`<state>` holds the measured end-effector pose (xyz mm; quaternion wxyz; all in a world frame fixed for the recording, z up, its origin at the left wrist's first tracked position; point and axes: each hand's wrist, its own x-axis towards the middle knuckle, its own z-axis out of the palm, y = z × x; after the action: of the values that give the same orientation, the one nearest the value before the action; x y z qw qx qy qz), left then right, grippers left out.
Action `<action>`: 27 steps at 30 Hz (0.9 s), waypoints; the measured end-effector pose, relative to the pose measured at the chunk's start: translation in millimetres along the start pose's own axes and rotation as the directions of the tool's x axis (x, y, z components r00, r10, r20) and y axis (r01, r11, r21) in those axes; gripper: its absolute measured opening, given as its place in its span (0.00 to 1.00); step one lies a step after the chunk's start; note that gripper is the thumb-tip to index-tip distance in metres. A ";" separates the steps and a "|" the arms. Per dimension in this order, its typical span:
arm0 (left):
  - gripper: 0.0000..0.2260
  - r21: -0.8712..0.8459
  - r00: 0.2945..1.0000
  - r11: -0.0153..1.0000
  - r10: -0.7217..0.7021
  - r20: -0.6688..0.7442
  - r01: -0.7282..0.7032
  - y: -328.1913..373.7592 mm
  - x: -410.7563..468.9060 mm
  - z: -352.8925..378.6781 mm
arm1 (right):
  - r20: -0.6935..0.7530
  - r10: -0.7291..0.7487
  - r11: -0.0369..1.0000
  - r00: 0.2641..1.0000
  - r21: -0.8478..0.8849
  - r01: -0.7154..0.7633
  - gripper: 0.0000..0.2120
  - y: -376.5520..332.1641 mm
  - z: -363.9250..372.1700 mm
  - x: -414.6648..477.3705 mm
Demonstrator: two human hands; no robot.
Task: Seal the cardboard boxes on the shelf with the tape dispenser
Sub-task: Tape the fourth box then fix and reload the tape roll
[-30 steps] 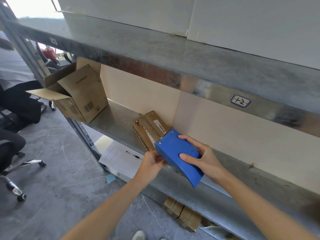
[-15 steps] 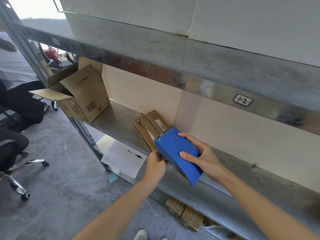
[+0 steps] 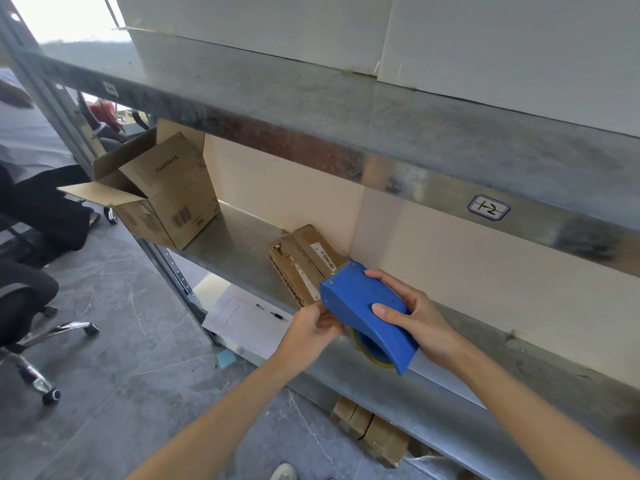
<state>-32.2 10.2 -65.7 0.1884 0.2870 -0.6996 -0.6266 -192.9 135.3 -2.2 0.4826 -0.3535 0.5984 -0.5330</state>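
Tape dispenser (image 3: 363, 303) — gripped in R hand (image 3: 415, 320), L hand (image 3: 313, 329) at nose.

- Dispenser (image 3: 363, 306): blue plastic with a curved shell, held over the shelf's front edge. The right hand (image 3: 419, 320) grips its body and the left hand (image 3: 311, 327) pinches at its lower front. A tape roll (image 3: 367, 349) peeks out beneath.
- Small box (image 3: 304, 258): brown, flaps closed, with white barcode labels. It lies on the shelf (image 3: 235, 237) by the back panel, just behind the dispenser's nose.
- Open box (image 3: 173, 202): larger and brown (barcode on its side), tilted at the shelf's left end with its flaps spread leftward, well apart from the small box.
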 end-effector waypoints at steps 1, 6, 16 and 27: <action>0.12 0.000 1.000 1.000 0.003 0.001 -0.003 0.7 0.4 -0.4 | 0.006 0.005 1.000 1.000 -0.006 -0.005 0.26 0.6 -0.5 0.1; 0.13 -0.057 1.000 0.998 0.020 -0.003 -0.021 0.7 3.2 -2.3 | 0.025 0.034 0.999 0.999 -0.033 -0.034 0.23 0.8 -1.6 1.5; 0.11 -0.039 0.999 0.999 0.033 -0.024 -0.034 -7.1 6.7 1.7 | -0.012 0.017 1.000 1.000 -0.001 -0.017 0.23 0.6 -4.5 4.5; 0.14 -0.037 0.997 0.997 -0.067 -0.049 0.065 -7.6 10.9 5.0 | -0.024 0.012 1.000 1.000 -0.016 -0.013 0.22 2.5 3.0 7.8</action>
<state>-42.4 6.8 -74.9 0.1900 0.3221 -0.6736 -0.6375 -192.1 127.6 -6.1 0.4759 -0.3474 0.6106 -0.5292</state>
